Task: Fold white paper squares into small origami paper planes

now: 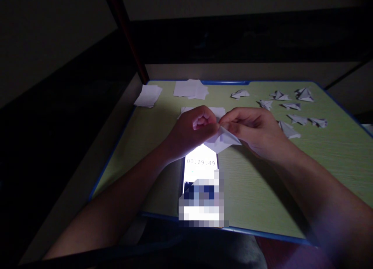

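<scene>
A partly folded sheet of white paper (223, 140) is pinched between my two hands above the middle of the table. My left hand (196, 125) grips its upper left side, thumb and curled fingers closed together. On the other side, my right hand (252, 127) pinches the paper near the same spot, so the fingertips of both hands nearly meet. Creased flaps point down and to the right. Just below the paper lies a lit phone (201, 164) showing a timer, its lower part blurred out. Behind my hands, more white paper (218, 110) lies on the table, partly covered.
The light green table (140, 160) has a blue rim. Stacks of white paper sit at the far left (148, 96) and far middle (189, 89). Several folded paper pieces (291, 105) are spread on the right. A dark wall stands behind.
</scene>
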`<action>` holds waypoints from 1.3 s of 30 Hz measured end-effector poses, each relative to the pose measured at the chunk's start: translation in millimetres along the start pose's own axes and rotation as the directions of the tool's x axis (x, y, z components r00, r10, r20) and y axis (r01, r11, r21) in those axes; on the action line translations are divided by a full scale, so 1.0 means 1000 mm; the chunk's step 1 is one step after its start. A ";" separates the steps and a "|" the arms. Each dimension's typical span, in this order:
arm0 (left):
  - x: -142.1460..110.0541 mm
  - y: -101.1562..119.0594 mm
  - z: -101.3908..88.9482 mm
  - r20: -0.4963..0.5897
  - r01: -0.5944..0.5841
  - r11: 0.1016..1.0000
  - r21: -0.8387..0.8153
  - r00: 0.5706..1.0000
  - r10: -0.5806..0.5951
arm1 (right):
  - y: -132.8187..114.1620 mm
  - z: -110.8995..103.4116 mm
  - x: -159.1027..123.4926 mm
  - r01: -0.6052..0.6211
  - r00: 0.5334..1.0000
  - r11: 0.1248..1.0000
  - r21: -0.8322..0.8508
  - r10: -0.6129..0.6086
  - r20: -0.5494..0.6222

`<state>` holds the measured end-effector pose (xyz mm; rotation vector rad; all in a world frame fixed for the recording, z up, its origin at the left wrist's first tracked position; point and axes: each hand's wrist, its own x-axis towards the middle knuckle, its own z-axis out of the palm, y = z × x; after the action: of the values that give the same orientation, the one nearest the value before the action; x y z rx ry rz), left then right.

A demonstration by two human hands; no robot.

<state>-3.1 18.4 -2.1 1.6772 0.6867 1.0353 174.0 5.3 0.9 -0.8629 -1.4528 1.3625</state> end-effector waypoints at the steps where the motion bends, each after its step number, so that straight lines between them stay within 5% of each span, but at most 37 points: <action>1: 0.000 0.000 0.000 -0.001 0.000 1.000 0.002 1.000 0.000 | 0.000 0.000 0.000 -0.001 1.000 1.000 0.000 0.001 0.000; 39: -0.003 0.005 0.003 -0.022 0.097 0.994 0.044 0.995 -0.096 | -0.005 0.001 0.000 -0.023 0.999 0.999 -0.027 0.022 -0.028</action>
<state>-2.2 12.7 1.5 1.6578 0.8020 0.9750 174.1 4.2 5.8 -0.9146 -1.4468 1.3448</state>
